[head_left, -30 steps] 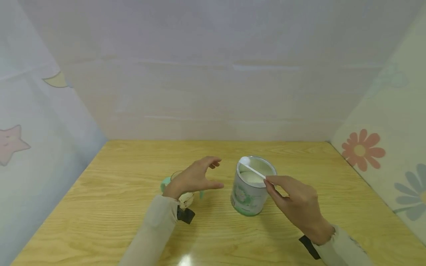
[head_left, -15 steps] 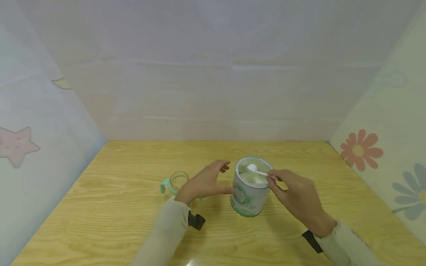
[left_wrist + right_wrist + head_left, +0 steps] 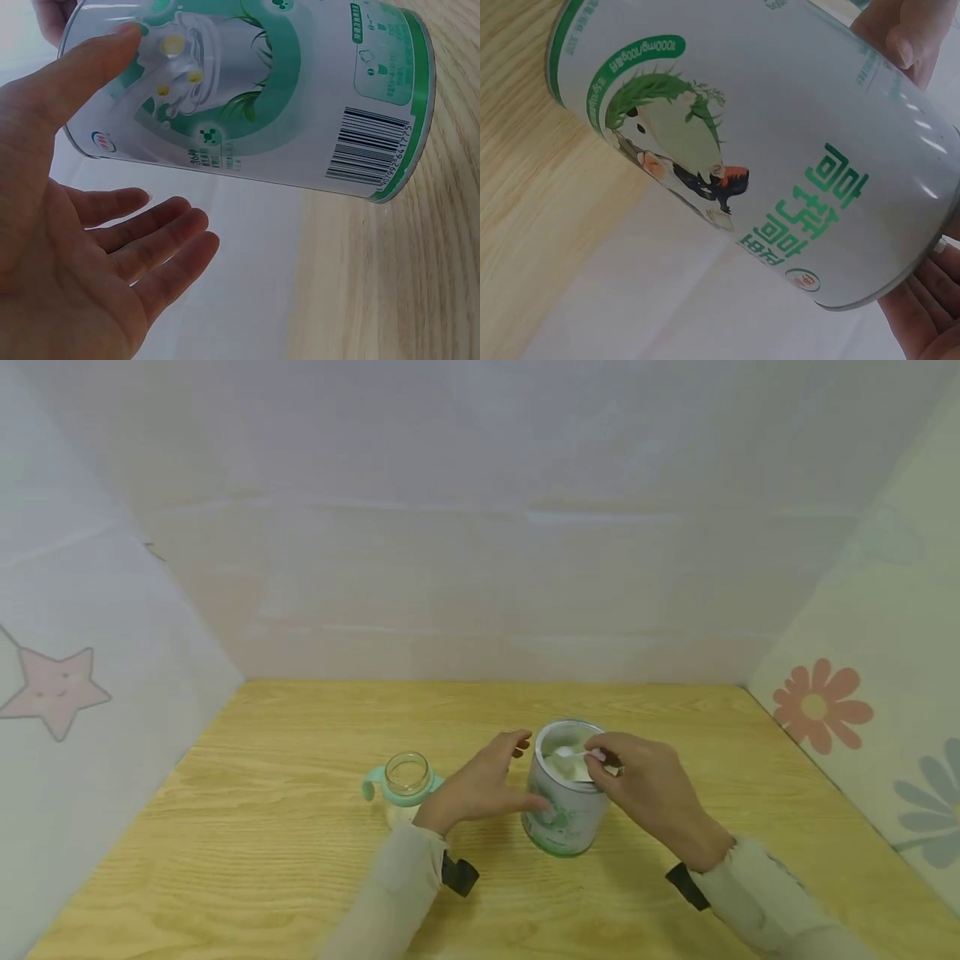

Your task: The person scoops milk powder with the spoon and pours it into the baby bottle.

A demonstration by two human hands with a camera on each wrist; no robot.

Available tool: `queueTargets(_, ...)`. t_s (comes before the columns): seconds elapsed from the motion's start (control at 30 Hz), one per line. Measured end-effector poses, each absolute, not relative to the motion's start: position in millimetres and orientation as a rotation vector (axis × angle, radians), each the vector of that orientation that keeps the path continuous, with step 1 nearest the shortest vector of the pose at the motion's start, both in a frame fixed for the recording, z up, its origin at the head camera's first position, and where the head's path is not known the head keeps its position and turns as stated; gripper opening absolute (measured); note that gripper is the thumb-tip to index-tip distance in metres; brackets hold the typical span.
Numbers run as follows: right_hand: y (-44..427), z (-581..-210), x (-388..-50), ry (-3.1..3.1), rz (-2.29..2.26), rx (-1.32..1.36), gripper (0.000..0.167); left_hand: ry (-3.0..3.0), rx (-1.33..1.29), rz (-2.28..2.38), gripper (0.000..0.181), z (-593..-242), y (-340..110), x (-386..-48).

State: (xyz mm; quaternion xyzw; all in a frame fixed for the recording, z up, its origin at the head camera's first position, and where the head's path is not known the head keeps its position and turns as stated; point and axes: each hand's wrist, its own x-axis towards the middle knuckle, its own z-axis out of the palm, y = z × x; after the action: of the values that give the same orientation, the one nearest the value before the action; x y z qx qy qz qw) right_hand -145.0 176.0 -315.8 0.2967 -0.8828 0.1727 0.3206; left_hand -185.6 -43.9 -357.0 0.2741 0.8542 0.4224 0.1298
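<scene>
A white and green milk powder tin [image 3: 564,827] stands upright on the wooden table, its top uncovered and pale powder inside. My right hand [image 3: 648,781] pinches the handle of a small white scoop [image 3: 564,752] at the rim; the scoop's bowl is inside the tin's mouth. My left hand [image 3: 483,789] is beside the tin's left side with fingers apart. In the left wrist view its thumb [image 3: 101,64] lies over the printed wall of the tin; whether it touches cannot be told. The right wrist view shows the tin's cow picture, with the scoop mostly hidden.
A clear baby bottle [image 3: 407,774] with a mint-green handled collar and no cap stands left of the tin, partly behind the left wrist. Pale cloth walls with a pink star [image 3: 56,692] and a red flower [image 3: 817,706] border the table [image 3: 225,827].
My left hand has moved right, from in front of the bottle to the tin, and more of the bottle shows. The right hand has brought the scoop from above the rim into the tin's mouth.
</scene>
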Motion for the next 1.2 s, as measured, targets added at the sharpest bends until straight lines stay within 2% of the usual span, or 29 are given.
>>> queueTargets(0.4, 170.6, -317.5, -150.9, -2.458, 0.617, 0.789, 0.014, 2.48, 0.843, 1.224, 0.088, -364.4, -40.0, -188.9)
queueTargets(0.83, 169.6, -320.0, -156.7, -2.454, 0.78, 0.882, 0.016, 2.469, 0.931, 1.243, 0.082, -366.0, -36.9, -190.3)
queueTargets(1.2, 175.6, -315.7, -163.1, -2.513, 0.921, 1.014, 0.006, 2.474, 0.908, 1.233, 0.082, -363.4, -36.5, -187.9)
